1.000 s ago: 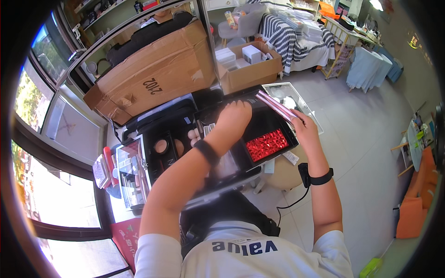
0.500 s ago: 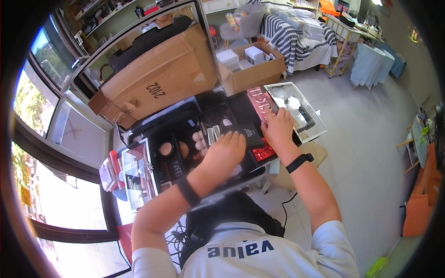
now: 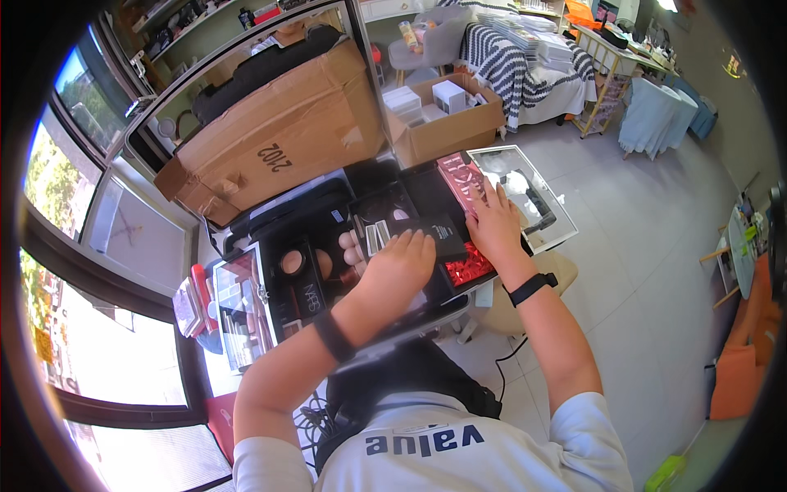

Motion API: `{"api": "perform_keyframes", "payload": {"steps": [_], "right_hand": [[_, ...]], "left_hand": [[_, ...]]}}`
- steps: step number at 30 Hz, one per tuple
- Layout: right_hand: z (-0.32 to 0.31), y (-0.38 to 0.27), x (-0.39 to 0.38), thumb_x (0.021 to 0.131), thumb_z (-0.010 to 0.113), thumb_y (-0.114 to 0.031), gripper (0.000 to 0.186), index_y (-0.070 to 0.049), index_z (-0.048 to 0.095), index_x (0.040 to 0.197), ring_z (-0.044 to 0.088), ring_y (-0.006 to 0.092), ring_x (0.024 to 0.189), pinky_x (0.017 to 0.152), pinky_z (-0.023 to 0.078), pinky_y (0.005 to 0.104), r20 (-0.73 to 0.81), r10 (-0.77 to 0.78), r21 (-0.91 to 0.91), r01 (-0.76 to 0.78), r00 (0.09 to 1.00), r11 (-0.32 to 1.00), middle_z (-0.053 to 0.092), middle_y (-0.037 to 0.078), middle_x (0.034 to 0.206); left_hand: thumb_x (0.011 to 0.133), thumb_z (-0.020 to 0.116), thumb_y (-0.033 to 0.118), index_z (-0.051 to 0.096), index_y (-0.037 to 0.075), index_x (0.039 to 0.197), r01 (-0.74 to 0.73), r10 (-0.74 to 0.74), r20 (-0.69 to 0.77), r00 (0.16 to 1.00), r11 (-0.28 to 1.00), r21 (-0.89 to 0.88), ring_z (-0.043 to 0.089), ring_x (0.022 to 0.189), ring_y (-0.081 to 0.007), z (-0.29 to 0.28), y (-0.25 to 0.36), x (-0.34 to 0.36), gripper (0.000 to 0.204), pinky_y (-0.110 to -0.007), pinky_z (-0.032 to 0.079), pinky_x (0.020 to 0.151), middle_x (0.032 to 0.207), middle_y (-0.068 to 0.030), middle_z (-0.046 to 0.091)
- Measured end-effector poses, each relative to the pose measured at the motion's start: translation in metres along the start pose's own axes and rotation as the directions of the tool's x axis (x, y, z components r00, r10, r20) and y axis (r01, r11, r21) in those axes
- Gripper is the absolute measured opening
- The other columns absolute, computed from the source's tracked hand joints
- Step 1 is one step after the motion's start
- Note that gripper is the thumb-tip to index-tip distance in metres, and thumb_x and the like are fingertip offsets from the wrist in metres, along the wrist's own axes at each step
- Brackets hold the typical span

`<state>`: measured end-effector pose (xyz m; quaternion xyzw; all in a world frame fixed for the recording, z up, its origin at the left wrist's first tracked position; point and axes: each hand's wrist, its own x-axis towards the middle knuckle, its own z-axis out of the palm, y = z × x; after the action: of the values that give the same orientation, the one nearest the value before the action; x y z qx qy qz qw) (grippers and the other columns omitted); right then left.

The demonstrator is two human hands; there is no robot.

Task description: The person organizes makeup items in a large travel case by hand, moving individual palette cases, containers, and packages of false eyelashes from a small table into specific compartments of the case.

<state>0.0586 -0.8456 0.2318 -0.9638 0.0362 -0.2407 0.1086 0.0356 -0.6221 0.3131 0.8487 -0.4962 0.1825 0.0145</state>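
An open black makeup case (image 3: 426, 184) holds a round powder compact (image 3: 291, 262), several pale sponges (image 3: 352, 246) and a textured red palette (image 3: 467, 266). My left hand (image 3: 398, 271) has its fingers closed together over a flat black palette (image 3: 443, 234) lying across the middle. My right hand (image 3: 496, 225), fingers apart, rests on a pink palette (image 3: 459, 174) in the upper right section, covering part of it. Beside that section is a raised clear lid (image 3: 545, 205). Another clear-lidded section (image 3: 242, 307) at the left contains cosmetics.
A large cardboard piece (image 3: 262, 139) leans behind the case. Beyond it stand an open box of white packages (image 3: 443, 135), a draped table (image 3: 525, 98) and blue-draped chairs (image 3: 648, 119). A beige stool (image 3: 549, 303) is below right; glass windows (image 3: 98, 320) line the left.
My left hand has moved down onto the black palette, now lying partly over the red one. The pink item my right hand held raised now lies flat in the case, and that hand has moved left.
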Motion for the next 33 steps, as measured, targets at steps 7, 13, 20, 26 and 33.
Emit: {"api": "perform_keyframes", "payload": {"steps": [7,13,20,26,33], "right_hand": [[0.002,-0.001,0.013,0.085,0.058,-0.031,0.058,-0.012,0.04,0.137,0.031,0.0365,0.132,0.103,0.03,0.0558,0.16,0.021,-0.114,-0.002,0.987,0.993,0.032,0.012,0.145],[-0.005,-0.001,0.016,0.08,0.063,-0.03,0.064,-0.011,0.04,0.137,0.036,0.0377,0.128,0.102,0.032,0.0534,0.192,0.044,-0.095,-0.026,0.98,0.995,0.033,0.015,0.144],[-0.01,-0.006,0.012,0.072,0.066,-0.013,0.046,-0.003,0.058,0.117,0.052,0.039,0.108,0.09,0.046,0.0399,0.024,0.011,0.1,-0.013,1.0,0.995,0.052,0.023,0.122],[-0.014,-0.008,0.012,0.068,0.068,-0.008,0.048,-0.002,0.057,0.115,0.052,0.0366,0.107,0.088,0.047,0.0407,-0.015,-0.008,0.111,0.009,1.0,0.994,0.053,0.022,0.119],[-0.033,-0.028,0.001,0.068,0.075,-0.018,0.062,-0.002,0.05,0.122,0.052,0.0356,0.1,0.084,0.047,0.0417,0.16,0.194,-0.118,-0.176,0.968,0.977,0.051,0.019,0.105]], "left_hand": [[0.072,0.054,0.003,0.052,-0.007,0.112,0.003,-0.003,-0.003,1.0,1.0,-0.015,0.058,0.109,-0.0304,0.002,0.001,0.001,0.042,-0.034,0.045,0.094,0.116,-0.0209,0.058],[0.073,0.053,0.003,0.053,-0.007,0.112,0.005,-0.005,-0.009,1.0,1.0,-0.012,0.058,0.108,-0.03,0.001,0.002,0.0,0.041,-0.034,0.045,0.094,0.115,-0.0205,0.059],[0.074,0.054,0.007,0.054,-0.006,0.11,0.024,-0.021,-0.07,0.997,0.999,0.044,0.059,0.107,-0.0297,0.003,-0.005,0.01,0.038,-0.034,0.047,0.092,0.114,-0.0196,0.059],[0.075,0.055,0.009,0.054,-0.005,0.11,0.008,-0.004,-0.044,0.999,0.996,0.093,0.057,0.109,-0.0292,0.024,-0.01,0.023,0.037,-0.037,0.047,0.093,0.115,-0.0188,0.059],[0.076,0.057,0.01,0.054,-0.004,0.11,0.055,-0.054,-0.014,0.998,0.994,0.095,0.057,0.109,-0.0295,0.032,-0.013,0.015,0.037,-0.037,0.046,0.093,0.114,-0.0193,0.059]]}}
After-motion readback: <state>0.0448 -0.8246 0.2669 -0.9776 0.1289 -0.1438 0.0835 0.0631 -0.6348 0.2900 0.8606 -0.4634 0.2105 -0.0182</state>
